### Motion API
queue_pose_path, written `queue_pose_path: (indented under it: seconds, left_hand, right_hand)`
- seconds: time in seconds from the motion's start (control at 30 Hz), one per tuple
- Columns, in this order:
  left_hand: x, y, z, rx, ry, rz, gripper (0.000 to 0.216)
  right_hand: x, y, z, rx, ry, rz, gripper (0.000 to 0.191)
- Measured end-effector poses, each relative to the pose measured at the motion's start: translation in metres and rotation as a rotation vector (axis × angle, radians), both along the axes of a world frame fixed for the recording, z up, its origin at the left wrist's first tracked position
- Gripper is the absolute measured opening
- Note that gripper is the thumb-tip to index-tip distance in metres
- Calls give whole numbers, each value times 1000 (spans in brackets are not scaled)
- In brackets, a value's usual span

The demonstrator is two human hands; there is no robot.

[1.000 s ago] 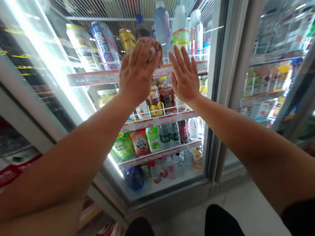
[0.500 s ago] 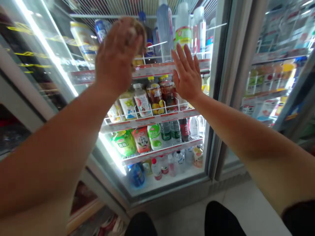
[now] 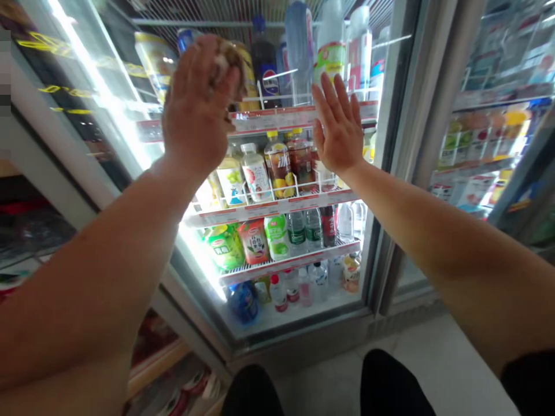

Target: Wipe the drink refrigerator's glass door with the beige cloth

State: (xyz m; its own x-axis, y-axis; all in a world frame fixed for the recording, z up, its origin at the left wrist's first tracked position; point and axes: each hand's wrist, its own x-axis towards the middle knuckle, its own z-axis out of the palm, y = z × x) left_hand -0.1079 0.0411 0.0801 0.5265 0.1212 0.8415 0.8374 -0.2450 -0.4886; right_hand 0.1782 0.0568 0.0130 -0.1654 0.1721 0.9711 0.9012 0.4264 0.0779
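Observation:
My left hand [image 3: 193, 110] is raised at the upper left before the lit drinks cooler. A crumpled brown and whitish cloth [image 3: 228, 66] shows under its fingers and thumb, pressed toward the cooler's glass door [image 3: 277, 75]. To the right, my right hand [image 3: 340, 127] lies flat with its fingers stretched, holding nothing. It appears to rest on the same glass, though contact is hard to make out. Behind the glass, between the hands, stand a dark Pepsi bottle [image 3: 269, 69] and bottles with yellow caps [image 3: 280, 162].
Shelves below hold green pouches [image 3: 223, 247], water bottles [image 3: 296, 231] and a blue pack [image 3: 243, 303]. A metal door frame [image 3: 401, 144] divides this cooler from another at right. Shelves with packaged goods [image 3: 191, 387] stand at lower left, above the grey floor [image 3: 416, 335].
The view has shifted slightly, so the shelves sit a little farther right. My left hand has moved a little left and down across the glass with the cloth; my right hand stays flat.

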Motion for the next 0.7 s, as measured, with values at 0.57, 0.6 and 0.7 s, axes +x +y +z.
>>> queue_pose_path:
  seconds: [0.57, 0.6, 0.7]
  left_hand:
    - [-23, -25, -31, -178, -138, -150, 51]
    - [-20, -28, -43, -199, -104, -160, 47]
    - [-19, -36, -59, -332, 75, -148, 43]
  right_hand:
    - [1, 6, -1, 20, 27, 40, 60]
    - [1, 6, -1, 12, 26, 35, 61]
    - [1, 5, -1, 5, 2, 20, 62]
